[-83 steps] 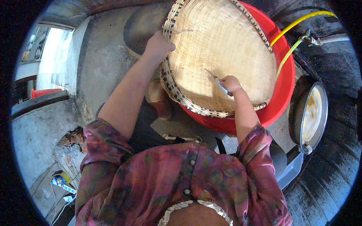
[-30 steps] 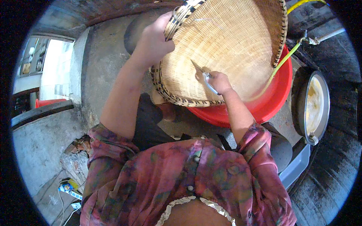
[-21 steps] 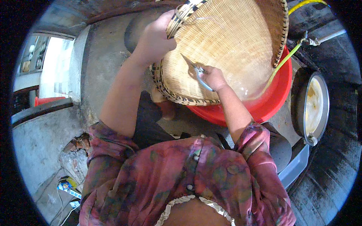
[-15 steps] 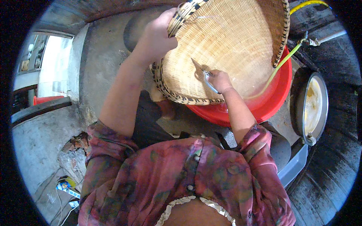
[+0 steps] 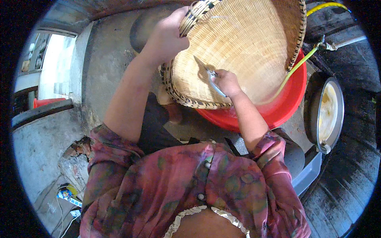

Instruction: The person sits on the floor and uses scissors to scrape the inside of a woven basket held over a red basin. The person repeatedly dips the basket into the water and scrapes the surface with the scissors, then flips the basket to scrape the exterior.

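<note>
A large woven basket [image 5: 234, 39], tan with a black-checked rim, stands tilted in a red basin [image 5: 270, 117]. My left hand [image 5: 168, 37] is closed round the basket's rim at its upper left. Inside the basket, my right hand [image 5: 227, 82] grips what looks like a pair of scissors [image 5: 212, 77] by its pale blue handle. The narrow pointed end angles up and left, close to the weave; whether it touches cannot be told. Part of the handle is hidden by my fingers. A yellow-green hose [image 5: 297, 67] runs down into the basin, where whitish water shows.
A tap [image 5: 322, 44] on a pipe feeds the hose at the right. Below it a round metal pan [image 5: 331, 115] holds something whitish-yellow. A grey plastic tub [image 5: 308, 176] sits by the dark wall. At lower left lie a power strip [image 5: 70, 197] and cables.
My right hand has moved slightly left and up across the basket with the scissors. My left hand keeps its hold on the rim, and the basket is nearly still.
</note>
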`<action>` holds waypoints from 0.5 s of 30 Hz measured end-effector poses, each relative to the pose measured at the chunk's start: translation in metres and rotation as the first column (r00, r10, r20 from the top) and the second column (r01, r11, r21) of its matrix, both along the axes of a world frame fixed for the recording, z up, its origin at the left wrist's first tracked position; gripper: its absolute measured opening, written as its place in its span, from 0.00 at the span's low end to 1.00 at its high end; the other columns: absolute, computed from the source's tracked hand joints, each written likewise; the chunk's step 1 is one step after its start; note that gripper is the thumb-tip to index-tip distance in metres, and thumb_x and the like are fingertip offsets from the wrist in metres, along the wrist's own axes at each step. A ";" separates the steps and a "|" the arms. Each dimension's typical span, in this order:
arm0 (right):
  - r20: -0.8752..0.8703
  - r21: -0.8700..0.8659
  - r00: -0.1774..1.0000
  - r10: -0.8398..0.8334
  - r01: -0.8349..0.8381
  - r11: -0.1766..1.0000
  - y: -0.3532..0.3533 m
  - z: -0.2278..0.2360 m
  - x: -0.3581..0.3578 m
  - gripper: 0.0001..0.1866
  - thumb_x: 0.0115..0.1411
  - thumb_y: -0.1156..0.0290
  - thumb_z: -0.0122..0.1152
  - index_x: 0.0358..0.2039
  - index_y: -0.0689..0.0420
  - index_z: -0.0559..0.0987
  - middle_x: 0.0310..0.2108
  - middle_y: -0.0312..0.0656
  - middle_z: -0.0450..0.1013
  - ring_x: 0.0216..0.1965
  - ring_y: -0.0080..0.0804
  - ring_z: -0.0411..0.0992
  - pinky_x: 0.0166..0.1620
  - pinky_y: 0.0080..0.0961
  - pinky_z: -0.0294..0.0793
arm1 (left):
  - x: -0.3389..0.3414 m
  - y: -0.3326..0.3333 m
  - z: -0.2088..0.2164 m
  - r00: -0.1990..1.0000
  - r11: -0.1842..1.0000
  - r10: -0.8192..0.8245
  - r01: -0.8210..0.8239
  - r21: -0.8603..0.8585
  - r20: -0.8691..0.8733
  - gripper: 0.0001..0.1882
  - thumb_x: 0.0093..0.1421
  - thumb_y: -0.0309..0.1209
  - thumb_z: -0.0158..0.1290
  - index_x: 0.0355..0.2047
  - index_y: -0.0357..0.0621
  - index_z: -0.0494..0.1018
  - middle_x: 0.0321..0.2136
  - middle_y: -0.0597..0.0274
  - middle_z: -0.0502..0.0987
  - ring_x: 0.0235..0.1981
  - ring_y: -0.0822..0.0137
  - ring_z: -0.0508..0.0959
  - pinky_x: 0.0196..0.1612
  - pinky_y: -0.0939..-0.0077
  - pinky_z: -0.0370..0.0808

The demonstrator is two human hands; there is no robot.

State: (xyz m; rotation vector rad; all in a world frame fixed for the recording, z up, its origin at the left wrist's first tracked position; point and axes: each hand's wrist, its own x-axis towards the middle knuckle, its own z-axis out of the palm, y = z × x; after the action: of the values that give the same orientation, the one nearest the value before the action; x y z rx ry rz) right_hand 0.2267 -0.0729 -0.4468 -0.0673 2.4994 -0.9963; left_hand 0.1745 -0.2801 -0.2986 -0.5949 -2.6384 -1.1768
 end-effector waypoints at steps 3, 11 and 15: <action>-0.012 -0.007 1.000 0.002 -0.002 1.000 -0.010 -0.001 -0.007 0.22 0.50 0.65 0.61 0.45 0.62 0.73 0.39 0.53 0.73 0.41 0.42 0.73 0.46 0.29 0.70 | 0.000 0.001 0.001 0.994 0.995 -0.043 0.032 0.099 0.102 0.33 0.41 0.19 0.49 0.52 0.33 0.61 0.45 0.51 0.71 0.46 0.64 0.71 0.51 0.76 0.65; 0.064 -0.038 0.998 0.028 -0.026 0.999 0.008 -0.016 0.009 0.18 0.51 0.70 0.60 0.44 0.58 0.75 0.35 0.48 0.76 0.35 0.32 0.74 0.42 0.25 0.71 | 0.002 0.001 0.002 0.998 0.991 -0.063 0.066 0.114 -0.030 0.31 0.41 0.19 0.50 0.51 0.38 0.63 0.36 0.46 0.74 0.37 0.58 0.76 0.41 0.73 0.71; 0.095 -0.155 0.994 0.045 -0.030 0.987 -0.025 0.007 0.016 0.19 0.52 0.69 0.60 0.45 0.60 0.74 0.36 0.50 0.75 0.36 0.34 0.74 0.43 0.26 0.71 | 0.005 0.003 0.003 0.999 0.988 -0.039 0.034 0.152 0.036 0.31 0.41 0.19 0.50 0.50 0.39 0.64 0.36 0.45 0.74 0.37 0.56 0.76 0.41 0.72 0.71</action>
State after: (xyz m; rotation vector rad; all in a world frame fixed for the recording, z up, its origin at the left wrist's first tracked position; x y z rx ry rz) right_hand 0.2428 -0.0977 -0.4394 -0.1098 2.3214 -1.1473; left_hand 0.1797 -0.2773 -0.2953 -0.6001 -2.5494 -1.3984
